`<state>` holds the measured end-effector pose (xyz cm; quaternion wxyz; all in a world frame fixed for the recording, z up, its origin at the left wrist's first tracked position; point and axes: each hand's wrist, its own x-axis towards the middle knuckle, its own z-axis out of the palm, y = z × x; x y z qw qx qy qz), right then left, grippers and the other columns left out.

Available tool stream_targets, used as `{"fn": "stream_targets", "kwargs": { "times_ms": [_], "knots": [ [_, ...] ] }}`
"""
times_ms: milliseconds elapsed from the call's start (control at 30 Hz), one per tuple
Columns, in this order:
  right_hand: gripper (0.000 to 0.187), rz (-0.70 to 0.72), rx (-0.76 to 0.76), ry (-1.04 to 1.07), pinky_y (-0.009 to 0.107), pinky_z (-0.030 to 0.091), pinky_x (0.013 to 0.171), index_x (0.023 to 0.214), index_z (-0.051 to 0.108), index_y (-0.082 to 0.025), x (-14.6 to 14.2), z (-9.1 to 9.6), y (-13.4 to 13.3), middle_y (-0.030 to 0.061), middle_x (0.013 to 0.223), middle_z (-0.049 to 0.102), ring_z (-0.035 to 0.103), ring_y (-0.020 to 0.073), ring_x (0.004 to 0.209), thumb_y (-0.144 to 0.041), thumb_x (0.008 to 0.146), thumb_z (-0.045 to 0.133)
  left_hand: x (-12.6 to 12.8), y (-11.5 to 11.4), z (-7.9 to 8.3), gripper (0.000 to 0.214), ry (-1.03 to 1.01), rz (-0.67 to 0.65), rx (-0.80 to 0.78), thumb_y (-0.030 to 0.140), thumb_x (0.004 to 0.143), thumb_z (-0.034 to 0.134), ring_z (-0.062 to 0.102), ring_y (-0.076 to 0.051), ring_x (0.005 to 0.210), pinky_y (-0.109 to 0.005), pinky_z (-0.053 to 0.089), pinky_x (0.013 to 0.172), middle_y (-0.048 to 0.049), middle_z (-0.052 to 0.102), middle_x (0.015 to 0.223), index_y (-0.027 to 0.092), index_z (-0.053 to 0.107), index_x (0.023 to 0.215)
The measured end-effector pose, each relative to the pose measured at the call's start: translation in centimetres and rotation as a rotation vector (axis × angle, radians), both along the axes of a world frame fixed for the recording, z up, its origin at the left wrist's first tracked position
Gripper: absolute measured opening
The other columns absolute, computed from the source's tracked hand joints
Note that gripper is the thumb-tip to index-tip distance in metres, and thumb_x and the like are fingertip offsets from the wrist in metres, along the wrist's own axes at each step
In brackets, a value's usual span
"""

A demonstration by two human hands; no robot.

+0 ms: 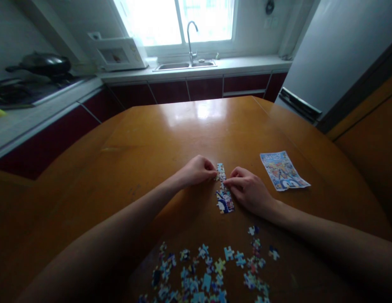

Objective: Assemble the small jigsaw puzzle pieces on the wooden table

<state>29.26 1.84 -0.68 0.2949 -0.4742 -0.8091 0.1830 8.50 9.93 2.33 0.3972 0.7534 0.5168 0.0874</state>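
Note:
A narrow strip of joined jigsaw puzzle pieces (pixel 225 201) lies on the wooden table between my hands. At its left edge, my left hand (pixel 200 170) is closed in a pinch on a small puzzle piece (pixel 216 177), which the fingers partly cover. My right hand (pixel 248 189) rests on the other side, its fingertips pressed on the middle of the strip. Those fingers are drawn together, and whether they grip a piece is hidden. Closer to me, many loose puzzle pieces (pixel 206 282) are scattered over the table.
A printed picture sheet (pixel 283 171) lies right of my right hand. The wooden table (pixel 135 139) has a rounded edge. Beyond it stand a counter with a sink (pixel 174 66), a microwave (pixel 120 54), a stove with a lidded pan (pixel 46 64) and a fridge (pixel 341 50).

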Motion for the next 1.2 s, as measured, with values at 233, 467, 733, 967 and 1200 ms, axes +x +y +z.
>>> {"fn": "stream_targets", "kwargs": {
  "times_ms": [233,467,733,967,1200],
  "knots": [
    [0.02,-0.006,-0.003,0.005,0.032,0.048,0.075,0.092,0.078,-0.022,0.0,-0.3,0.0,0.0056,0.092,0.065,0.06,0.0177,0.083,-0.016,0.091,0.059,0.4,-0.3,-0.7,0.019,0.01,0.027,0.104,0.03,0.077,0.066,0.058,-0.014,0.061,-0.025,0.036,0.052,-0.005,0.071,0.067,0.014,0.076,0.075],
    [0.02,0.0,-0.003,0.0,0.032,0.048,0.075,0.092,0.078,-0.022,0.0,-0.1,0.0,0.0057,0.092,0.065,0.06,0.0178,0.083,-0.017,0.092,0.059,0.2,-0.5,-1.8,0.018,-0.005,0.046,0.217,0.034,0.075,0.069,0.057,-0.014,0.06,-0.024,0.034,0.051,-0.0048,0.07,0.069,0.016,0.073,0.076],
    [0.019,0.0,-0.015,-0.004,0.032,0.048,0.075,0.092,0.077,-0.022,0.0,-0.1,0.0,0.005,0.093,0.064,0.06,0.0175,0.083,-0.016,0.092,0.059,0.0,-0.4,-0.5,0.022,-0.105,0.1,0.186,0.03,0.087,0.059,0.055,-0.013,0.061,-0.024,0.039,0.056,-0.0044,0.069,0.071,0.014,0.071,0.079],
    [0.019,0.0,-0.042,-0.008,0.033,0.047,0.077,0.094,0.071,-0.02,-0.2,0.2,0.1,0.0057,0.097,0.062,0.06,0.0181,0.086,-0.013,0.091,0.054,-1.4,-2.7,-0.7,0.018,-0.214,-0.023,0.383,0.013,0.085,0.054,0.053,-0.012,0.068,-0.025,0.043,0.067,-0.0024,0.066,0.081,0.016,0.07,0.09],
    [0.021,-0.019,-0.073,0.103,0.032,0.048,0.076,0.1,0.068,-0.02,0.0,0.1,0.2,0.0064,0.101,0.062,0.06,0.0167,0.084,-0.013,0.093,0.05,-2.9,-4.8,-0.6,0.017,-0.192,-0.062,0.402,0.013,0.088,0.053,0.055,-0.014,0.073,-0.027,0.045,0.072,-0.0028,0.064,0.085,0.017,0.069,0.091]
  ]
}}
